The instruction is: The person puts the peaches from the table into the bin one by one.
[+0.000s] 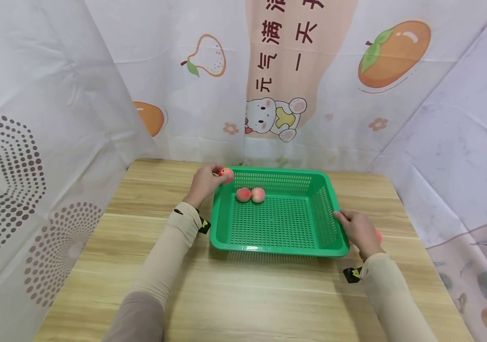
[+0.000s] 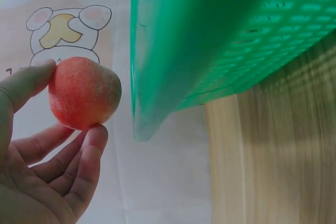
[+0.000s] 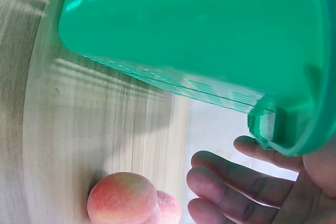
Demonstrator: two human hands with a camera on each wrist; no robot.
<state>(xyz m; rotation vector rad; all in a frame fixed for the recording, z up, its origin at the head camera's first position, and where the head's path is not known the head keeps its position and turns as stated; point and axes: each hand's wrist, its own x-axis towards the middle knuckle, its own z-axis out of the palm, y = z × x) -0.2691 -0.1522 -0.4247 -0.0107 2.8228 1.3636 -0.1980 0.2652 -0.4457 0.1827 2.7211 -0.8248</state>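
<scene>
At the far left corner of a green plastic basket [image 1: 269, 251], my left hand [image 1: 204, 184] holds a peach [image 1: 227, 175] up by the rim. The left wrist view shows this peach [image 2: 84, 95] pinched between thumb and fingertips, apart from the basket wall. Two more peaches [image 1: 258, 194] lie side by side inside, towards the basket's back left. My right hand [image 1: 359, 230] grips the right rim, thumb over it and fingers below on the outside. Beside that hand, peaches [image 3: 123, 199] rest on the table; the head view has them mostly hidden behind the hand.
The basket stands on a wood-grain table [image 1: 260, 299]. A printed curtain [image 1: 209, 109] hangs along the table's back edge, and white cloth [image 1: 461, 156] hangs on both sides.
</scene>
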